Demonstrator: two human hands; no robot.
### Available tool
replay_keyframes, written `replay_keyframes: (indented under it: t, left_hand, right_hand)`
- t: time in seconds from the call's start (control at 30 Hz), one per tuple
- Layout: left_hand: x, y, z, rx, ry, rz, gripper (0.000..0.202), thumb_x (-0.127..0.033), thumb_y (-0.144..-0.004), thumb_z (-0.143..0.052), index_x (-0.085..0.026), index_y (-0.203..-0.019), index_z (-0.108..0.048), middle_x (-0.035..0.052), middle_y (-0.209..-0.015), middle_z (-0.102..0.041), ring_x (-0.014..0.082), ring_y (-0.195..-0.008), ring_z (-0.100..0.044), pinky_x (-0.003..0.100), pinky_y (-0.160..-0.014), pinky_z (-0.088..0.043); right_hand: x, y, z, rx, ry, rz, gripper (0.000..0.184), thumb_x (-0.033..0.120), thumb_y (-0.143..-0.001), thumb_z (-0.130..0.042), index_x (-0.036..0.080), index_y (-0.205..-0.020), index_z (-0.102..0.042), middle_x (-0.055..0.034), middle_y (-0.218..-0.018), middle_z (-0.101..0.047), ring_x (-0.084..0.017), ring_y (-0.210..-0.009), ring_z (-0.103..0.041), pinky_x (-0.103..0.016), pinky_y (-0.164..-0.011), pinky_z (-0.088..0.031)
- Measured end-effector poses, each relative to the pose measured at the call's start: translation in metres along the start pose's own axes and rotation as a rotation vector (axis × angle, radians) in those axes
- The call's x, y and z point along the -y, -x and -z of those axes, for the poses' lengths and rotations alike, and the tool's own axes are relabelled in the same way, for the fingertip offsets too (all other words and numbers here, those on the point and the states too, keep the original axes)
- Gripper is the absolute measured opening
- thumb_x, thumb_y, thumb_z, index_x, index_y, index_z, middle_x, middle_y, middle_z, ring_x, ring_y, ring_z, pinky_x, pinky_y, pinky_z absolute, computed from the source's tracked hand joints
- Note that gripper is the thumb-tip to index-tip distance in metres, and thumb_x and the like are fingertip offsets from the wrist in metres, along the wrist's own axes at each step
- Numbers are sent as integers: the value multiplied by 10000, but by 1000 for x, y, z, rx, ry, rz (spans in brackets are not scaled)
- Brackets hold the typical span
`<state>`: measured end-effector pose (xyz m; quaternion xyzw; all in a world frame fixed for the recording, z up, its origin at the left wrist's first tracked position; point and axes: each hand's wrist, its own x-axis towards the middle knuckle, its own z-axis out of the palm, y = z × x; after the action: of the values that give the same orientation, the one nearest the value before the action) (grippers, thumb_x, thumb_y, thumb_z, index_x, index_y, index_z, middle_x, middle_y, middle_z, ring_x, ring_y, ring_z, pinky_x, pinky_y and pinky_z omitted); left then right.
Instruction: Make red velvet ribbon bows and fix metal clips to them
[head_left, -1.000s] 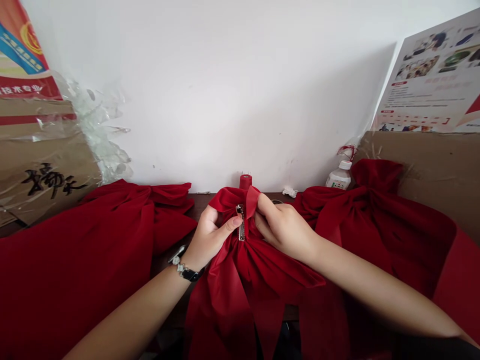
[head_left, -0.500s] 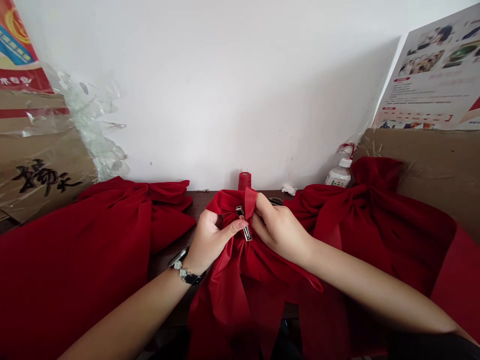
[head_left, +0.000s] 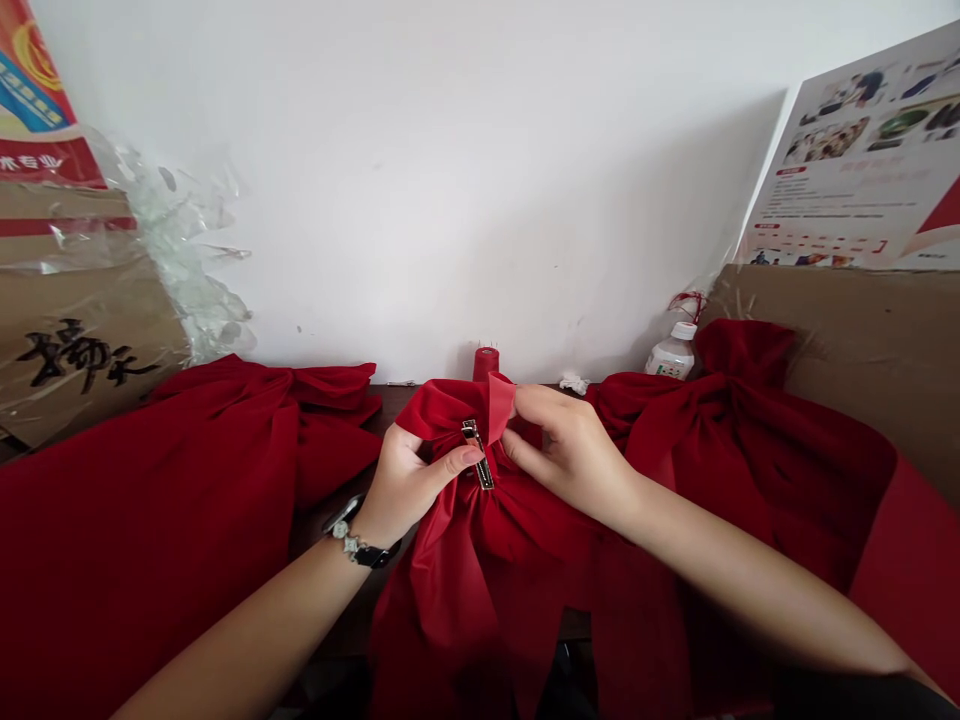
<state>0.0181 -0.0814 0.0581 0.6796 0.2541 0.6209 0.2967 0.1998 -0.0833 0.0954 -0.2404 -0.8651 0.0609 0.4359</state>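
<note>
A large red fabric bow (head_left: 480,560) lies in front of me on the dark table (head_left: 390,400). At its gathered centre sits a silver metal hair clip (head_left: 478,453), tilted, with a narrow red band (head_left: 500,405) rising beside it. My left hand (head_left: 409,480), wearing a bracelet and a black strap at the wrist, pinches the bow's centre, its thumb against the clip. My right hand (head_left: 566,445) pinches the red band and gathered fabric just right of the clip.
More red bows lie at the left (head_left: 187,480) and right (head_left: 750,440). A red thread spool (head_left: 486,361) stands by the white wall. A small white bottle (head_left: 673,352), cardboard (head_left: 862,340), a poster (head_left: 862,160) and a plastic-wrapped cardboard box (head_left: 75,330) stand at the sides.
The clip has tilted from upright to slanted. My right hand's fingers have shifted on the band, and the bow's centre has lifted slightly.
</note>
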Motion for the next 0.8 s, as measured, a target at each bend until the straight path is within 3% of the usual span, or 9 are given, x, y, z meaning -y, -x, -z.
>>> replay_keyframes:
  t: [0.23,0.4,0.53,0.63,0.8]
  left_hand:
    - [-1,1,1,-15,-60,-1,202,-317,-725,-757,-166,-822,-663,38,-783,-708,169,-734,-649,262,-697,-540]
    - [-2,1,1,-9,-60,13,216,-316,-704,-777,-162,-797,-658,36,-768,-706,172,-730,-649,265,-699,-539]
    - [-5,-1,0,-13,-55,24,228,-288,-710,-776,-164,-858,-655,44,-833,-707,179,-782,-651,269,-732,-536]
    - [-7,-1,0,-31,-85,11,230,-263,-715,-772,-158,-882,-655,51,-863,-711,189,-823,-656,283,-783,-530]
    - [-4,2,0,-45,-207,-1,186,-256,-730,-751,-152,-872,-691,69,-891,-732,215,-847,-676,305,-782,-543]
  right_hand:
    - [1,2,-3,-99,50,12,163,87,-819,-506,164,-676,-509,24,-601,-486,-79,-542,-406,-185,-514,-341]
    - [4,4,-5,-99,-16,-50,125,78,-802,-513,158,-715,-554,22,-624,-548,-71,-540,-444,-175,-512,-354]
    - [7,3,-3,-27,-151,-132,115,82,-811,-505,157,-767,-580,8,-696,-620,-88,-613,-539,-188,-597,-425]
    - [8,2,-2,3,-220,-166,60,148,-823,-550,155,-770,-578,-8,-732,-646,-108,-658,-581,-208,-641,-457]
    - [4,2,-4,-19,-187,-259,196,299,-855,-585,146,-733,-579,-17,-664,-636,-108,-581,-546,-208,-551,-419]
